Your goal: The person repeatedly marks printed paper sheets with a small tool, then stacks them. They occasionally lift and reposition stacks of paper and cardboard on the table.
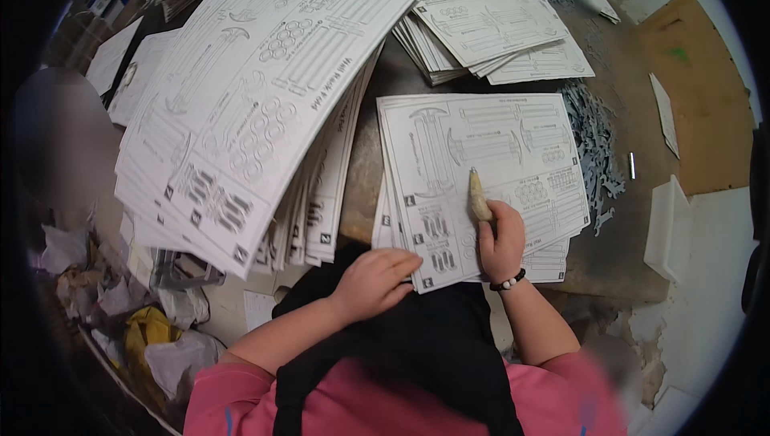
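Printed sheets (497,127) lay right of the tall stack (216,99), right hand (504,242) closed round a pale pointed tool (478,199), left hand (373,279) at their stack-side edge, grip unclear; firm bracing and a light tip probably suited the work.

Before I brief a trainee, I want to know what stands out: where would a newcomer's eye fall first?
First, on the big fanned stack of printed boards at the left. Then on the right hand, near the middle, holding a pale, pointed tool over a smaller pile of boards, whose lower left edge the left hand touches. Small grey pieces lie in a heap along that pile's right side.
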Tool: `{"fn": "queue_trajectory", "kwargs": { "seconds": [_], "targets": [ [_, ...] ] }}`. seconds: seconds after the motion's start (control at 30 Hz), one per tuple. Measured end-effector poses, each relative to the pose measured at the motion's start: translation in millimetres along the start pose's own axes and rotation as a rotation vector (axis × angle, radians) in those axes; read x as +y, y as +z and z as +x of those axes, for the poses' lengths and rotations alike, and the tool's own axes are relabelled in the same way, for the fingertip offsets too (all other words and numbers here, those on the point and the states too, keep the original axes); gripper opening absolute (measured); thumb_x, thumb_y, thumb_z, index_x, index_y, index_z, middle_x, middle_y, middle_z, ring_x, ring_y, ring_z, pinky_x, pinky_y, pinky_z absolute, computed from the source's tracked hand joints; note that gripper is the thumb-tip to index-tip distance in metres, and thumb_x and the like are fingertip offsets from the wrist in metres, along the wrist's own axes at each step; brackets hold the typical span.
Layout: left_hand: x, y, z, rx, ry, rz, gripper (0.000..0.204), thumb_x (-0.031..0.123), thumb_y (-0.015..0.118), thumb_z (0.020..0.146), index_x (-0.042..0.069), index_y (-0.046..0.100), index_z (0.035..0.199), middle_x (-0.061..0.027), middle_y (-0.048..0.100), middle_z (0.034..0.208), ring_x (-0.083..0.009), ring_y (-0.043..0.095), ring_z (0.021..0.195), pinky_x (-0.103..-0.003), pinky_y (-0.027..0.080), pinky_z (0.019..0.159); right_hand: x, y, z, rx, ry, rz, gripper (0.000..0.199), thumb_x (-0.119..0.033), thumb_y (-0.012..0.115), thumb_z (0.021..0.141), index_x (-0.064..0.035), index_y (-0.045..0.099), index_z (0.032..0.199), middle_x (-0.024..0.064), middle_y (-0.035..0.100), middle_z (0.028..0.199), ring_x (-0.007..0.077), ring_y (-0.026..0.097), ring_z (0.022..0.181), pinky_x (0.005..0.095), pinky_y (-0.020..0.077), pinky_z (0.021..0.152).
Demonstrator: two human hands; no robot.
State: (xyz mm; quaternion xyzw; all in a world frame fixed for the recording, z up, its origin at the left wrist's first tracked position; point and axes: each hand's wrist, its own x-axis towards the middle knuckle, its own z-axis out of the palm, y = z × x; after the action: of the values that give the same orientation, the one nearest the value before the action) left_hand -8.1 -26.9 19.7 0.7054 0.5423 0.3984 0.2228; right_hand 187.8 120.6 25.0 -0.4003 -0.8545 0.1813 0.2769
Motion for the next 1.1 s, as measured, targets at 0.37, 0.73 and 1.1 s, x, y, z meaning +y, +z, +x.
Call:
{"fn": "queue_trajectory", "kwargs": {
  "seconds": [0.37,0.73,1.1],
  "targets": [
    [49,31,11,-0.036,-0.271,0.521,0.059,0.034,0.068,0.069,0.006,0.048,0.118,-0.0135,0.043,0.125,-0.0301,0.038,0.120,-0.044,0.030,0.099,11,-15,-12,-0.075,0.086,0.773,0.036,-0.012,0.066,0.068,-0.0043,0.059,0.103,0.0100,0.055,0.074,0.0243,0.052,0.066,0.0324,0.0417,0.061],
    [44,35,9,0.039,-0.229,0.451,0.059,0.033,0.069,0.067,0.008,0.050,0.116,-0.0134,0.045,0.124,-0.0318,0.040,0.117,-0.041,0.032,0.098,-14,-43,-11,-0.327,-0.222,0.152,0.018,-0.016,0.067,0.065,-0.0074,0.061,0.079,0.0104,0.059,0.068,0.0296,0.057,0.064,0.0376,0.0450,0.057],
    [9,17,1,-0.039,-0.012,0.365,0.060,0.041,0.066,0.069,0.009,0.049,0.117,-0.0123,0.041,0.127,-0.0305,0.035,0.121,-0.046,0.027,0.100,-40,-20,-13,-0.327,0.484,0.507,0.018,-0.018,0.059,0.079,-0.0014,0.061,0.085,0.0030,0.059,0.066,0.0079,0.052,0.058,0.0229,0.0417,0.054]
  ]
}}
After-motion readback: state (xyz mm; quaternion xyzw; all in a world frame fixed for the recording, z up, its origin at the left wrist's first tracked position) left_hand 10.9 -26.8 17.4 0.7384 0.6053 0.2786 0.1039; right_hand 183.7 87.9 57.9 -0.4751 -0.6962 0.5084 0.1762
